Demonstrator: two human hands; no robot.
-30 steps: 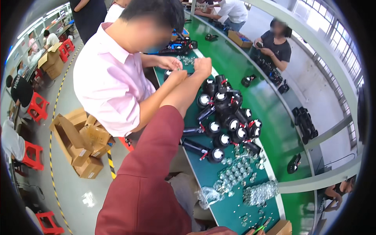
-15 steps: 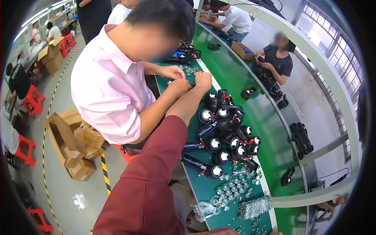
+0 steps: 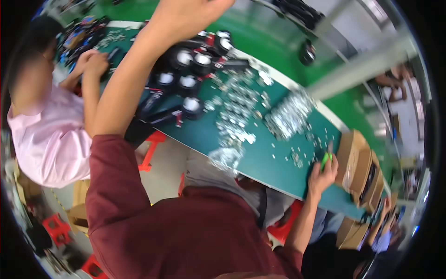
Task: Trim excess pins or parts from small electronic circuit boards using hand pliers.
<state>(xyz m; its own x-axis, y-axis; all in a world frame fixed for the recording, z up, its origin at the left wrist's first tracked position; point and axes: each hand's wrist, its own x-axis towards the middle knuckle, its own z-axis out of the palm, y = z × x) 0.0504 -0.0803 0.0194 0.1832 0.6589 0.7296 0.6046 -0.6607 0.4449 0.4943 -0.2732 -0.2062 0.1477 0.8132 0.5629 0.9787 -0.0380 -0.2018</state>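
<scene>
My left hand [image 3: 188, 18] is raised over the far part of the workbench, its fingers smeared and partly cut off by the top edge. Beneath that forearm lies a pile of black round-headed devices [image 3: 188, 83] with white centres, black handles and small red parts. Close to the bench's right end, my right hand [image 3: 323, 176] is closed around a small tool with a bright green handle [image 3: 326, 159]; its tip is blurred. Between the hands are loose shiny metal-and-clear parts [image 3: 234, 109], a wrapped silvery bundle [image 3: 290, 114] and a crumpled clear plastic bag [image 3: 226, 158].
A co-worker in a pink shirt [image 3: 49, 144] sits at the left, hands over the bench. An open cardboard box [image 3: 351, 160] stands beyond my right hand. A green conveyor belt [image 3: 265, 32] runs along the far side. Red stools [image 3: 58, 230] stand on the floor.
The view has swung down and right. My left arm, earlier stretched toward the co-worker's hands, is now raised above the devices. My right hand with the green-handled tool has come into view.
</scene>
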